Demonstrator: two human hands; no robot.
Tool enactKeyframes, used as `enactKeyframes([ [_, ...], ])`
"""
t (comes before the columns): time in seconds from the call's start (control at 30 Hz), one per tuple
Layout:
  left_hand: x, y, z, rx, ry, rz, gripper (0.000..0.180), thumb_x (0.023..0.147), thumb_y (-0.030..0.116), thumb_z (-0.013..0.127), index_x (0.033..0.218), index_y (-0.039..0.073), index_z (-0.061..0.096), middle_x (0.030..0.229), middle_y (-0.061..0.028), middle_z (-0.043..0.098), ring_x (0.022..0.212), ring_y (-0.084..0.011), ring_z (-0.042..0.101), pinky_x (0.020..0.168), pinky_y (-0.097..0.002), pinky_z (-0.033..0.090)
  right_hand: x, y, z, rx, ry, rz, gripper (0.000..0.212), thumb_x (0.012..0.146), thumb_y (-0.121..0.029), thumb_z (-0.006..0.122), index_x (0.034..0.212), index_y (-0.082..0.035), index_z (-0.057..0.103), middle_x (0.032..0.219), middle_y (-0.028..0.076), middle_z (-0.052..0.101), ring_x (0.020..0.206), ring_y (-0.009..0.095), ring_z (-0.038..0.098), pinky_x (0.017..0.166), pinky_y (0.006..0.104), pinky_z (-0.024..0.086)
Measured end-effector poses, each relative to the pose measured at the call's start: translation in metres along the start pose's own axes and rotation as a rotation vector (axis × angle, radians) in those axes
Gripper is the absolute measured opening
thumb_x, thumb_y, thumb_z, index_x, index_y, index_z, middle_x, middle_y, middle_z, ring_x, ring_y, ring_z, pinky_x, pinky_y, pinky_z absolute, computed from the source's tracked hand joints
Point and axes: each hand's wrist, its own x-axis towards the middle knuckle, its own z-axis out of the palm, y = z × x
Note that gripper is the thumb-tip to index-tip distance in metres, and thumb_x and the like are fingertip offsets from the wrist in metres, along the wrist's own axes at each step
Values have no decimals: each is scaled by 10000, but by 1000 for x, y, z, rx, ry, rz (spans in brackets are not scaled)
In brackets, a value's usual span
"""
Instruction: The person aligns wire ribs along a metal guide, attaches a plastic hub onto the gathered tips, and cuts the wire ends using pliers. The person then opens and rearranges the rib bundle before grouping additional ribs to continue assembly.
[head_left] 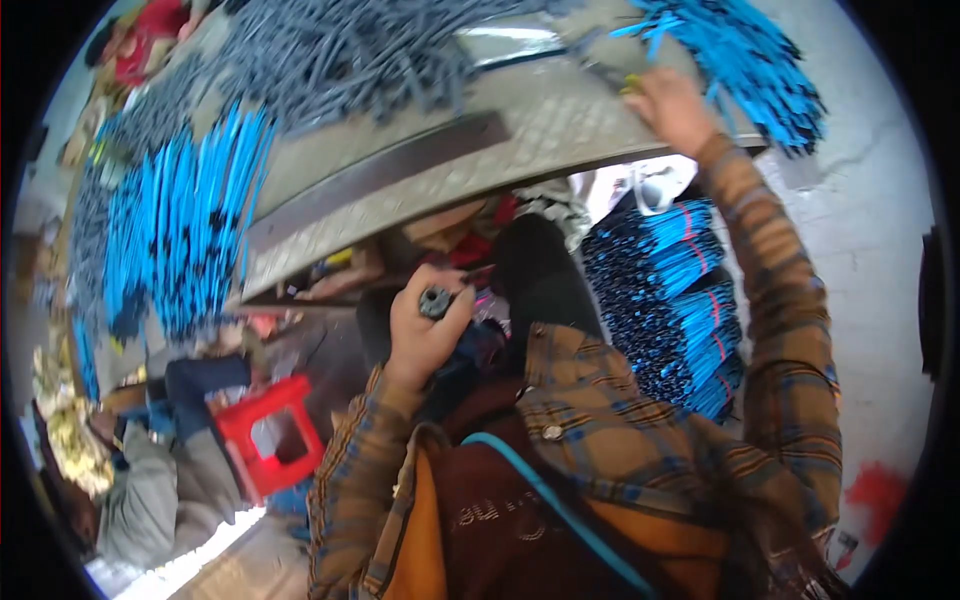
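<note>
head view:
left hand (425, 335): curled tight on a small grey piece (436, 301), down by my lap.
right hand (672, 105): up on the table (520, 130), fingers bent at the blue sticks (735, 60); grip hidden.
piece: looks hard and light; pinch its sides.
sticks: thin, stiff, likely slidy; grab mid-bunch.

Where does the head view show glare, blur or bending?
Head view: glare on the metal table top; table edge bends with the fisheye; the right hand near the blue rods looks slightly blurred; the left hand closes on a small grey part.
</note>
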Motion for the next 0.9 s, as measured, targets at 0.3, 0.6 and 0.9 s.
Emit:
enactKeyframes([
  [0.3,-4,-8,-2,-39,20,-6,166,721,42,656,806,26,515,807,-96,598,749,-126,567,688,-254,448,-9,-146,-101,759,-551,-285,225,747,-132,631,944,-46,566,979,117,529,885,289,554,749,367,461],
  [0.6,-11,-5,1,63,-90,102,192,715,-19,617,816,40,464,844,-81,579,776,-126,575,712,-280,460,-5,-159,-94,949,-789,-444,304,749,-130,610,1039,-45,576,1044,147,521,918,313,548,793,367,452],
  [0.9,-7,0,-5,213,-72,139,191,696,6,633,818,48,492,852,-106,592,811,-157,592,691,-303,471,11,-159,-85,977,-814,-554,278,754,-171,632,985,-33,561,935,154,526,866,327,537,748,396,446],
])
